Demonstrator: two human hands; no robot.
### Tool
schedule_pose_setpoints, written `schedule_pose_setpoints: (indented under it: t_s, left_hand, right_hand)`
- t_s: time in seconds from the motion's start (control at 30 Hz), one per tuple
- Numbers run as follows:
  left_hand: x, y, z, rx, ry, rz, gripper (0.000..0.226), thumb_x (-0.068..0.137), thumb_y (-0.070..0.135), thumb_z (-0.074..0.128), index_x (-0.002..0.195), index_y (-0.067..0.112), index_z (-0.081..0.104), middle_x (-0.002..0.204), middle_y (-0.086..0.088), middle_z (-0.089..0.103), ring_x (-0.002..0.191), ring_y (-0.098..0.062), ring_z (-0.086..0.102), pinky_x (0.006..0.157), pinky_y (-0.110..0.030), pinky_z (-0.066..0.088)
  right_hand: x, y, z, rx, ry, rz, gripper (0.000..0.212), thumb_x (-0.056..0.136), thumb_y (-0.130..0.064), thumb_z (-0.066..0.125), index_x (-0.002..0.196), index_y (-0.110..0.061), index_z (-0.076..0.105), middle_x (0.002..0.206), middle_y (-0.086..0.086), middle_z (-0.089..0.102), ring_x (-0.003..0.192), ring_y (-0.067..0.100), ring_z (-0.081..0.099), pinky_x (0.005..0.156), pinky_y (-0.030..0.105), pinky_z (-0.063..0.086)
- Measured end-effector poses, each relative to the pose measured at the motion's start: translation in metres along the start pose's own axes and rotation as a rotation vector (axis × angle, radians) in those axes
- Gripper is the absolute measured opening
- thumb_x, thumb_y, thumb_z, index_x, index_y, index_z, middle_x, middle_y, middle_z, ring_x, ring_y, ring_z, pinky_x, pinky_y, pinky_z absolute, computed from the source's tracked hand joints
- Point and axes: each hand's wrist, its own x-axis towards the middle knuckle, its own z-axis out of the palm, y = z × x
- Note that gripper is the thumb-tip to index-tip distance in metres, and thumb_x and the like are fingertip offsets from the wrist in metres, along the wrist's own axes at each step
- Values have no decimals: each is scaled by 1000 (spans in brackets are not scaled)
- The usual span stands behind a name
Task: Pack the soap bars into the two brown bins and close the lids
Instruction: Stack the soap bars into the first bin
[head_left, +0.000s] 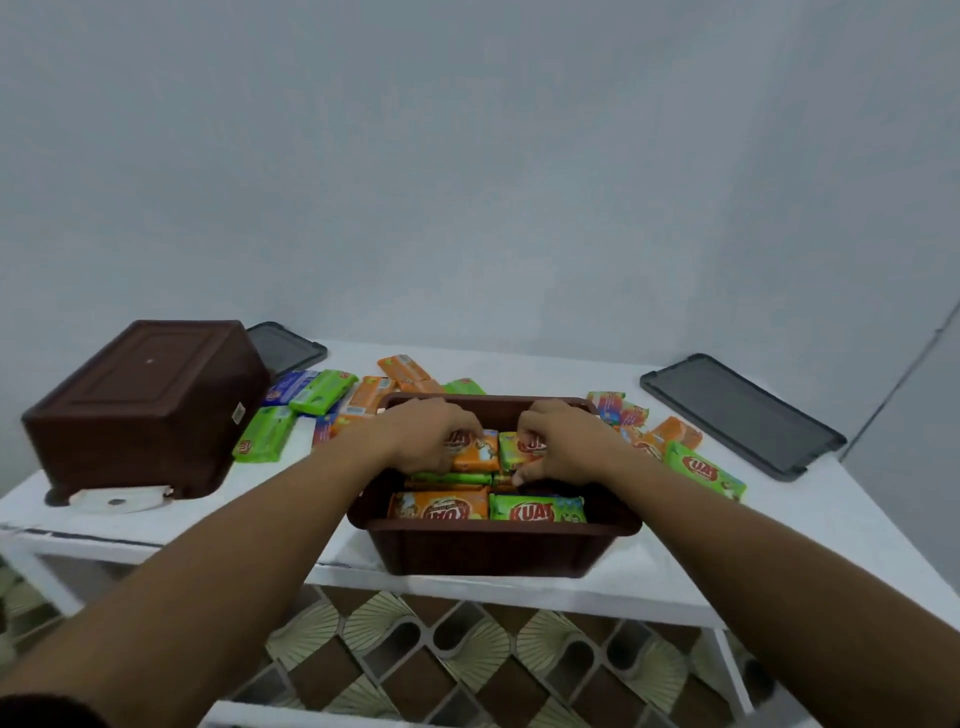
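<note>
Far to the left of the open brown bin (493, 551), the second brown bin (145, 405) sits upside down on the table (779, 525), with one dark lid (285, 345) just behind it. It looks like light, stiff plastic that should turn over easily by its rim. Between it and the open bin lie loose soap bars (322, 389) in green, orange and blue wrappers, some overlapping. Inside the open bin, the left hand (431, 436) has a narrow grip, fingers curled over an orange bar (475, 452) on the upper layer. Beside it the right hand (566, 447) pinches a green bar (514, 449), thumb low at its near edge. Two more bars lie flat along the bin's near wall. The bars are probably small, firm blocks, light but glossy-wrapped and so slippery, best taken across the short width and pressed flat. Right of the open bin lie more loose bars (701, 470), and beyond them the other lid (743, 415), thin and flat, likely easiest to lift by an edge.
</note>
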Motion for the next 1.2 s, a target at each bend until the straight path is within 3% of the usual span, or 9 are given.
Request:
schedule_pose_setpoints:
  t_s: [0.17,0.33,0.47,0.67,0.8,0.9,1.03,1.2]
  left_hand:
    - [-8,-12,19,-44,198,12,37,87,33,76,123,36,68,141,11,55,132,-15,43,108,-40,40]
    - [-4,-15,21,-136,263,-44,26,79,44,79,101,39,67,118,11,55,118,-10,36,102,-46,38]
    - [-2,-17,23,-133,248,-59,22,81,49,76,97,41,64,111,11,52,114,-12,37,95,-43,35]
    - [1,-13,22,-23,150,-100,33,76,49,78,80,34,48,93,15,49,98,-13,43,91,-43,35]
    - [2,-8,23,116,104,-115,42,77,53,77,76,33,41,89,11,48,95,-18,46,91,-45,38]
    - [3,-9,24,152,129,-119,41,78,53,75,73,32,39,82,12,49,87,-19,53,79,-41,39]
    - [3,-9,25,153,130,-134,45,76,59,75,74,30,41,76,12,52,71,-13,51,70,-38,35]
    - [5,-7,22,80,84,-206,50,72,60,81,76,28,42,80,8,57,70,-12,53,59,-34,35]
  right_hand:
    - [-1,2,-2,110,21,-17,51,67,-68,77,104,-36,63,117,-11,55,111,10,45,91,35,43]
    - [1,5,-1,255,15,-6,32,74,-45,79,102,-37,67,117,-13,59,107,9,54,91,34,49]
    - [2,4,-1,237,56,-26,22,83,-41,79,103,-31,76,124,-13,64,115,9,56,96,36,50]
    - [-2,-2,-1,97,0,-10,62,78,-54,78,134,-34,62,138,-11,56,127,11,47,103,40,46]
    - [-3,-4,-4,88,-16,-56,52,84,-33,79,133,-32,61,141,-8,55,129,14,47,108,38,43]
    - [-3,-6,-4,104,-25,-54,45,86,-26,78,129,-29,63,138,-6,57,125,17,52,104,39,47]
    - [-5,-8,-3,82,-25,-40,44,88,-26,76,130,-26,64,138,-5,57,124,18,53,102,39,48]
    - [-7,-10,-3,-22,13,-37,48,88,-35,75,133,-26,62,137,-5,57,127,18,50,102,40,46]
